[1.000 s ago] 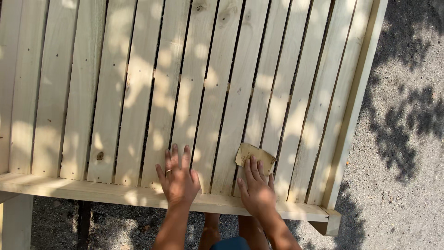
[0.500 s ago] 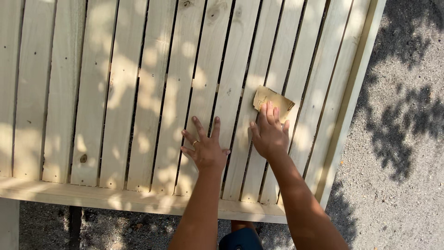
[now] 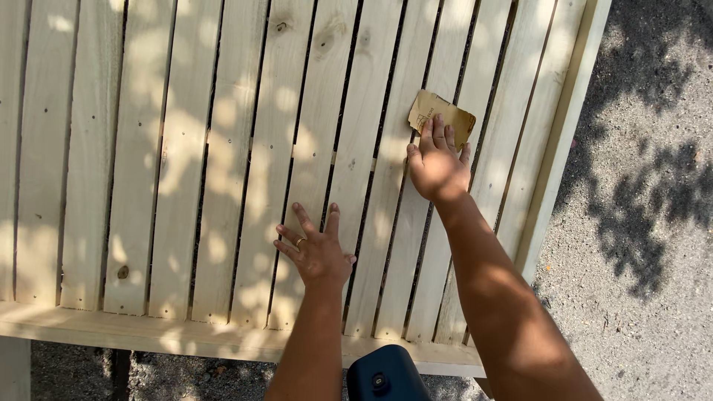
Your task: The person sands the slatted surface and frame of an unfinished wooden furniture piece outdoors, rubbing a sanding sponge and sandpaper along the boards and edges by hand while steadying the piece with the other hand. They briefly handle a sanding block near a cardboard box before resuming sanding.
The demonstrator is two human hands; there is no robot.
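Observation:
A tan sheet of sandpaper (image 3: 444, 115) lies on a pale wooden slatted panel (image 3: 186, 171). My right hand (image 3: 437, 165) presses flat on the sandpaper, fingers pointing away from me, about two thirds of the way up the slats on the right. My left hand (image 3: 316, 252) rests flat on the slats lower down and to the left, fingers spread, with a ring on one finger. It holds nothing.
The panel's long frame rail (image 3: 148, 334) runs along the near edge and another rail (image 3: 564, 141) along the right side. Grey gravel ground (image 3: 653, 223) with leaf shadows lies to the right. A dark blue rounded object (image 3: 382, 375) sits at the bottom edge.
My right hand has pushed the sandpaper farther up the slats, away from me. My left hand has also slid up from the near rail onto the slats.

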